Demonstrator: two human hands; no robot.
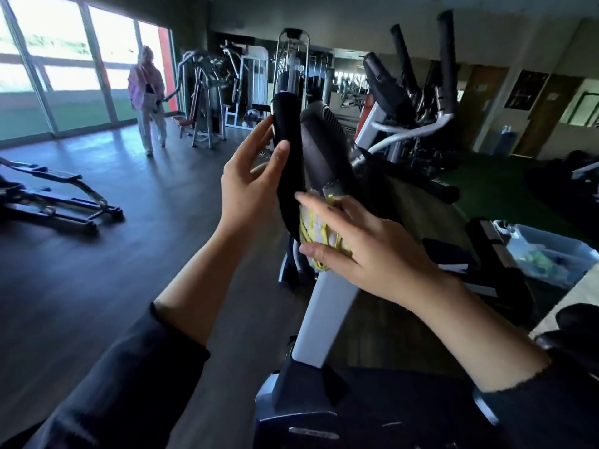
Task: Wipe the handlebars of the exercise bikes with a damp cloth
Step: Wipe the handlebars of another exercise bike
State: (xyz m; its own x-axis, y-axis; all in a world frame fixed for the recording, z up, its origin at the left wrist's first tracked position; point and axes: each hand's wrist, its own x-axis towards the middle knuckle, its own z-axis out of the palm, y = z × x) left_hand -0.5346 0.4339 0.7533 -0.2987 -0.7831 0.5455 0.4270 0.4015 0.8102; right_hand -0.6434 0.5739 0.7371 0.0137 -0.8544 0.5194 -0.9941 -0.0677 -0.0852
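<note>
From the head camera, the black foam handlebar grip point(289, 163) of the nearest exercise bike rises almost upright, its long axis leaning slightly away toward its rounded top. The left hand point(249, 186) steadies it from the left, thumb laid across the front and fingers reaching round behind, a loose hold rather than a tight one. The right hand point(350, 244) sits lower, at the base of the grip, pressing a bunched white-and-yellow cloth point(319, 234) against it with fingers spread fairly wide. The unwiped length appears to lie above the cloth, so the likely stroke runs upward toward the left hand, which stands in its path. The bike's console point(327, 150) crowds the right side; other machines stand well behind.
</note>
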